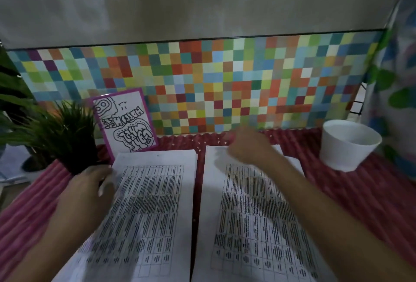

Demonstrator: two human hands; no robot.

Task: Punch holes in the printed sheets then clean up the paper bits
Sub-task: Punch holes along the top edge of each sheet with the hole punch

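Note:
Two printed sheets lie side by side on a red ribbed cloth [351,196]: the left sheet [146,214] and the right sheet [252,225], both covered with tables of small text. My left hand [87,189] rests on the left edge of the left sheet, thumb on the paper. My right hand [247,146] is blurred above the top edge of the right sheet, fingers curled, near small white paper bits [198,146] scattered on the cloth beyond the sheets. I cannot make out whether it holds anything. No hole punch is visible.
A white cup [349,144] stands at the back right. A dark potted plant [65,139] and a purple-framed drawing card [126,121] stand at the back left against a multicoloured tiled wall [225,85]. A patterned curtain [396,56] hangs at the right.

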